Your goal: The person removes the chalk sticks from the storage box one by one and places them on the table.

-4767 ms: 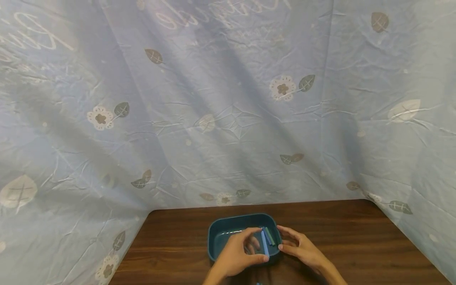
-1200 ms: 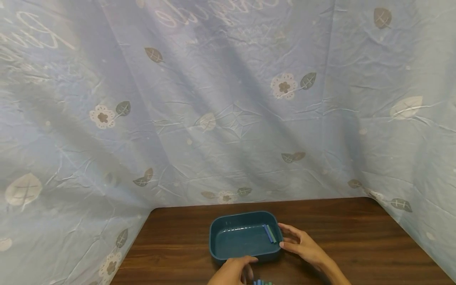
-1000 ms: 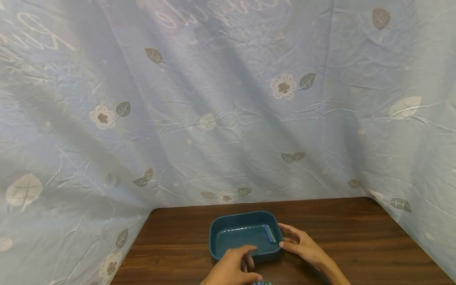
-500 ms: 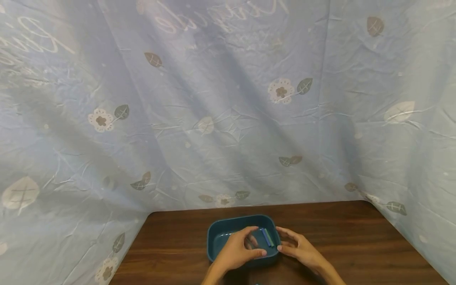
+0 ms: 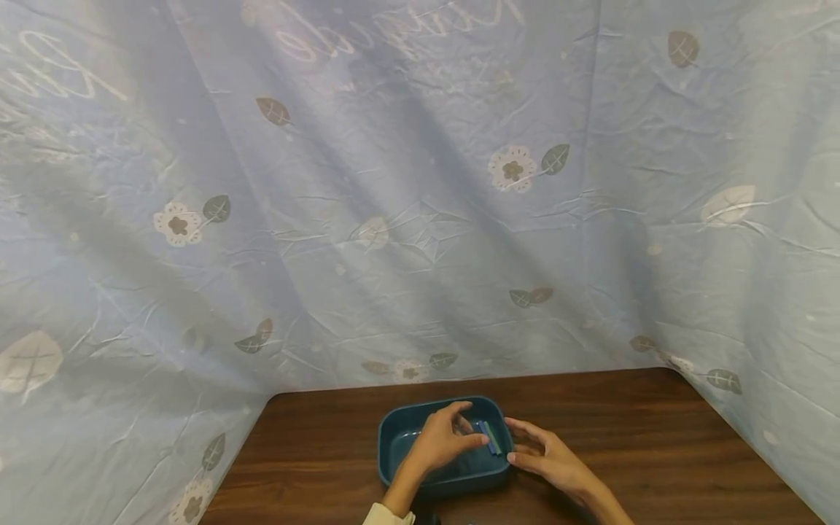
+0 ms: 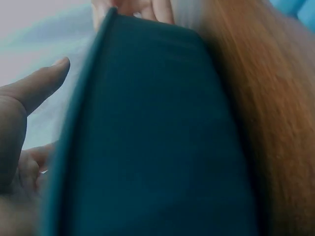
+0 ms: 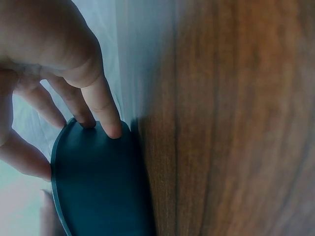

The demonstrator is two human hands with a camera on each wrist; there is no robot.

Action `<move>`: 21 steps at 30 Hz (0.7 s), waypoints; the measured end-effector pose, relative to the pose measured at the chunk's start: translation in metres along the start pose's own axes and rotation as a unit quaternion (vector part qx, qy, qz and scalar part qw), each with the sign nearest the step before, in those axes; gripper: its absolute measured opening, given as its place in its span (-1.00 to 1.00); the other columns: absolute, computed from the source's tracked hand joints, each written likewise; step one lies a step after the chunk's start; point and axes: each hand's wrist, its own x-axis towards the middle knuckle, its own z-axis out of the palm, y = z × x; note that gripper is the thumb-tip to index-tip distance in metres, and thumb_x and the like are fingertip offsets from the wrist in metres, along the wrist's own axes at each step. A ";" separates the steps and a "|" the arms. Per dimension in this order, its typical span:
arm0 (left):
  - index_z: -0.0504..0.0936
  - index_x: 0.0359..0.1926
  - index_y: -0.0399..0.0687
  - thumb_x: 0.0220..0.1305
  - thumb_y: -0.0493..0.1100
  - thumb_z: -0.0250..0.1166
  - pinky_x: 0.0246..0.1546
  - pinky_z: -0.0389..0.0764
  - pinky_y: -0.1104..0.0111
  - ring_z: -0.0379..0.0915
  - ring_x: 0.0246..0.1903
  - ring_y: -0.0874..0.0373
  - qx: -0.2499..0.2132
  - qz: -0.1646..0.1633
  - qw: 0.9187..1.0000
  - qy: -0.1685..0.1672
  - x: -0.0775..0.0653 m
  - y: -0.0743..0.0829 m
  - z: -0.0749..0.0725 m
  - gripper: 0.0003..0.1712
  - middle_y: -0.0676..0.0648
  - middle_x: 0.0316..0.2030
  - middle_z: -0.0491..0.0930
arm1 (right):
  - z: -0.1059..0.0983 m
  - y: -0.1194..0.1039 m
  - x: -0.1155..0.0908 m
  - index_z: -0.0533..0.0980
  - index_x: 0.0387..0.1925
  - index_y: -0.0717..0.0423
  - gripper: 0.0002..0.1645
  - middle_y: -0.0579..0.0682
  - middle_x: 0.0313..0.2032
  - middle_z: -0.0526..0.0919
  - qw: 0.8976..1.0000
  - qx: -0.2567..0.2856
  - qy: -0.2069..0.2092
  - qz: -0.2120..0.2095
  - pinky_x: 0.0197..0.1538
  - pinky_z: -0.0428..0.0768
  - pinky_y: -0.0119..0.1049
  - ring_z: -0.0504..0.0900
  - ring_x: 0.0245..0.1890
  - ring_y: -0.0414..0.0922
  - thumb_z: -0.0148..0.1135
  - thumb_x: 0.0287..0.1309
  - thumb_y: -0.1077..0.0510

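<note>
A teal rectangular box [image 5: 459,483] stands on the wooden table. Inside its right end lie a slim blue stick [image 5: 491,448] and a slim green stick [image 5: 495,443], side by side. My left hand [image 5: 441,440] hovers over the box, thumb and index finger apart, its thumb tip overlapping the sticks; nothing shows between the fingers. In the left wrist view, its thumb [image 6: 44,83] extends beyond the box wall. My right hand [image 5: 554,459] touches the box's right end from outside. In the right wrist view, its fingertips [image 7: 114,129] rest against the outer wall, the thumb at the rim.
The brown table [image 5: 623,437] extends on both sides of the box. Behind it hangs a pale blue curtain [image 5: 420,292] with leaves and flowers. Light blue rounded pieces [image 6: 293,7] peek into the left wrist view's top right corner. A cream sleeve [image 5: 387,515] covers my left forearm.
My left hand has moved from the near table edge up over the box and farther in. A light blue stick it held 4.8 s ago has left its fingers. The right hand stays put.
</note>
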 end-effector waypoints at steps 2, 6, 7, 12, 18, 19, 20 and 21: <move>0.50 0.46 -0.26 0.24 0.08 0.60 -0.29 0.70 0.28 0.66 -0.33 0.24 -0.002 0.000 1.000 0.001 0.004 -0.007 0.002 -0.10 -0.04 -0.19 0.79 | 0.000 0.001 0.000 -0.03 0.67 0.38 -0.10 0.60 0.59 0.01 1.000 -0.002 0.001 -0.002 0.30 0.67 -0.25 0.40 0.48 0.47 0.19 0.58 0.18; 0.52 0.44 -0.25 0.29 0.20 0.55 -0.36 0.67 0.26 0.64 -0.39 0.23 0.012 0.020 1.000 0.004 0.016 -0.032 0.010 -0.10 0.01 -0.25 0.77 | -0.002 0.003 0.001 -0.02 0.66 0.39 -0.10 0.61 0.58 0.03 1.000 -0.006 0.001 -0.006 0.28 0.68 -0.28 0.41 0.47 0.48 0.21 0.57 0.17; 0.52 0.44 -0.23 0.28 0.23 0.55 -0.36 0.66 0.28 0.64 -0.40 0.25 0.013 0.019 1.000 0.001 0.019 -0.038 0.011 -0.08 0.05 -0.26 0.77 | -0.002 0.003 0.001 -0.02 0.66 0.39 -0.10 0.61 0.58 0.03 1.000 -0.008 0.000 -0.007 0.28 0.68 -0.28 0.41 0.46 0.48 0.20 0.57 0.17; 0.53 0.43 -0.25 0.19 0.14 0.62 -0.31 0.68 0.31 0.64 -0.39 0.27 0.020 -0.007 1.000 -0.014 0.025 -0.029 0.012 -0.07 0.05 -0.28 0.78 | -0.002 0.002 -0.001 -0.03 0.67 0.38 -0.11 0.61 0.57 0.04 1.000 -0.007 -0.007 -0.011 0.31 0.67 -0.26 0.40 0.47 0.50 0.18 0.59 0.18; 0.55 0.40 -0.30 0.16 -0.04 0.65 -0.29 0.68 0.28 0.64 -0.39 0.22 0.052 -0.041 0.998 -0.013 0.029 -0.012 0.016 -0.15 -0.05 -0.29 0.79 | -0.001 0.001 0.000 -0.05 0.66 0.42 -0.11 0.62 0.58 0.00 1.000 -0.005 -0.015 -0.018 0.32 0.65 -0.29 0.36 0.48 0.52 0.17 0.59 0.19; 0.55 0.39 -0.30 0.16 -0.04 0.65 -0.29 0.68 0.27 0.63 -0.38 0.21 0.059 -0.047 0.997 -0.015 0.030 -0.012 0.017 -0.15 -0.05 -0.29 0.78 | -0.001 0.001 0.000 -0.06 0.66 0.42 -0.11 0.62 0.58 -0.01 1.000 -0.004 -0.016 -0.019 0.32 0.65 -0.30 0.35 0.48 0.53 0.16 0.59 0.20; 0.56 0.38 -0.31 0.16 -0.05 0.65 -0.30 0.68 0.28 0.62 -0.39 0.23 0.066 -0.052 0.996 -0.015 0.031 -0.012 0.018 -0.15 -0.03 -0.31 0.77 | -0.001 0.001 0.000 -0.05 0.66 0.42 -0.11 0.62 0.58 0.00 1.000 -0.003 -0.015 -0.019 0.31 0.65 -0.30 0.36 0.48 0.53 0.16 0.59 0.20; 0.57 0.37 -0.32 0.14 -0.05 0.66 -0.31 0.66 0.30 0.60 -0.41 0.23 0.075 -0.053 0.996 -0.014 0.032 -0.013 0.019 -0.15 -0.02 -0.34 0.76 | -0.001 0.001 0.000 -0.05 0.66 0.42 -0.11 0.62 0.57 0.01 1.000 -0.003 -0.015 -0.019 0.31 0.66 -0.31 0.36 0.48 0.52 0.16 0.59 0.20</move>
